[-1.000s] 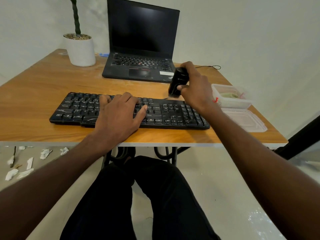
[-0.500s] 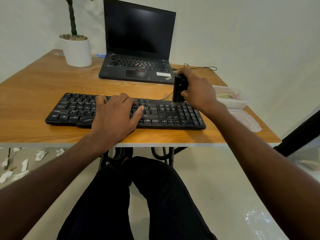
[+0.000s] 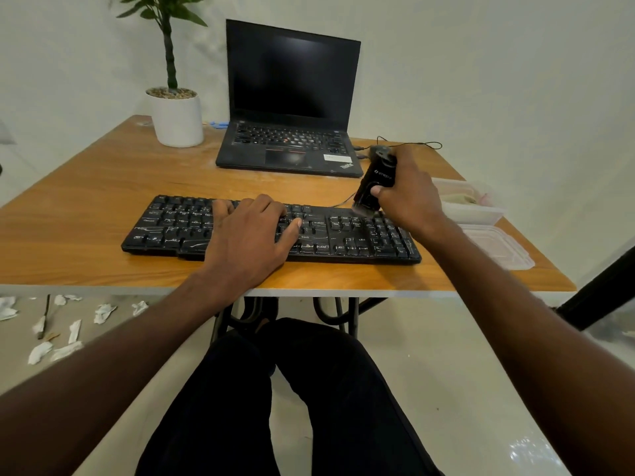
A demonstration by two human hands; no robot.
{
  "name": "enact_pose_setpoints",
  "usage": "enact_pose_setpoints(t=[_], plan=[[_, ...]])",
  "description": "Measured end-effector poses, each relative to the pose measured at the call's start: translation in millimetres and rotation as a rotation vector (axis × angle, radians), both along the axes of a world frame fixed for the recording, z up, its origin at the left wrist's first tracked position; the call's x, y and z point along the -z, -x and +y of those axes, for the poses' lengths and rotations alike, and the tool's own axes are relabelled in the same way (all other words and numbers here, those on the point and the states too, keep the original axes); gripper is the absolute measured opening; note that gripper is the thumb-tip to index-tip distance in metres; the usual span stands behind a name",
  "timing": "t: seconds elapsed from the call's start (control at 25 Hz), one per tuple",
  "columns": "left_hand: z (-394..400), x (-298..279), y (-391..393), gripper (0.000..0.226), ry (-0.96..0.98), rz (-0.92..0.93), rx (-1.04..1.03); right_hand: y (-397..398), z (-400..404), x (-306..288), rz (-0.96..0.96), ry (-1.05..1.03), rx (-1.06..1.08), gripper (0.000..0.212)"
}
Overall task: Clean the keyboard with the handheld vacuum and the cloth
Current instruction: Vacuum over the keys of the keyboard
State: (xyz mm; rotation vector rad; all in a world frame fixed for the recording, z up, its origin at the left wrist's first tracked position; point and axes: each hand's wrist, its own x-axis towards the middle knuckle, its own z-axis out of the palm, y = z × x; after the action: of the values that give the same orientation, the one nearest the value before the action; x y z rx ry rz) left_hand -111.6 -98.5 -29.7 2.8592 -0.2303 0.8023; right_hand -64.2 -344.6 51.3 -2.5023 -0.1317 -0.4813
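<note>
One keyboard, one handheld vacuum, one laptop, one potted plant, one tabletop. Two hands: left hand, right hand. One clear plastic container, one loose clear lid. One thin black cord. Roughly ten white paper scraps on the floor; exact count unclear.

Black keyboard lies flat; black handheld vacuum tilted above.
</note>
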Motion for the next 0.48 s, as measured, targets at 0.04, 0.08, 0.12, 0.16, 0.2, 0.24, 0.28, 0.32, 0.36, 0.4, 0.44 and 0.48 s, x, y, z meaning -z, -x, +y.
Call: enact_pose_setpoints(t=[0.04, 0.08, 0.12, 0.16, 0.2, 0.24, 0.28, 0.32, 0.36, 0.4, 0.44, 0.48], plan=[[0, 0, 2, 0.048, 0.012, 0.001, 0.01, 0, 4, 0, -0.011, -0.142, -0.016, 0.053], [1, -2, 4, 0.046, 0.032, -0.013, 0.029, 0, 9, 0, -0.022, -0.281, -0.031, 0.053], [4, -4, 8, 0.043, 0.058, -0.037, 0.056, 2, 15, 1, -0.021, -0.413, -0.048, 0.054], [9, -8, 11, 0.041, 0.086, -0.068, 0.077, 4, 22, 1, -0.009, -0.528, -0.075, 0.055], [21, -13, 12, 0.041, 0.104, -0.096, 0.088, 6, 32, 1, 0.006, -0.616, -0.109, 0.057], [36, -19, 13, 0.043, 0.12, -0.109, 0.09, 9, 41, 2, 0.024, -0.682, -0.151, 0.058], [57, -26, 13, 0.048, 0.144, -0.101, 0.085, 11, 52, 2, 0.044, -0.734, -0.199, 0.06], [81, -31, 12, 0.055, 0.192, -0.061, 0.075, 12, 62, 3, 0.066, -0.777, -0.242, 0.061], [108, -36, 11, 0.067, 0.287, 0.014, 0.058, 11, 72, 4, 0.093, -0.812, -0.284, 0.063], [133, -39, 11, 0.085, 0.422, 0.125, 0.036, 10, 84, 6, 0.124, -0.832, -0.326, 0.064], [155, -40, 13, 0.108, 0.564, 0.255, 0.028, 9, 96, 7, 0.151, -0.836, -0.365, 0.065], [175, -38, 16, 0.129, 0.66, 0.375, 0.044, 7, 109, 8, 0.174, -0.822, -0.406, 0.066]])
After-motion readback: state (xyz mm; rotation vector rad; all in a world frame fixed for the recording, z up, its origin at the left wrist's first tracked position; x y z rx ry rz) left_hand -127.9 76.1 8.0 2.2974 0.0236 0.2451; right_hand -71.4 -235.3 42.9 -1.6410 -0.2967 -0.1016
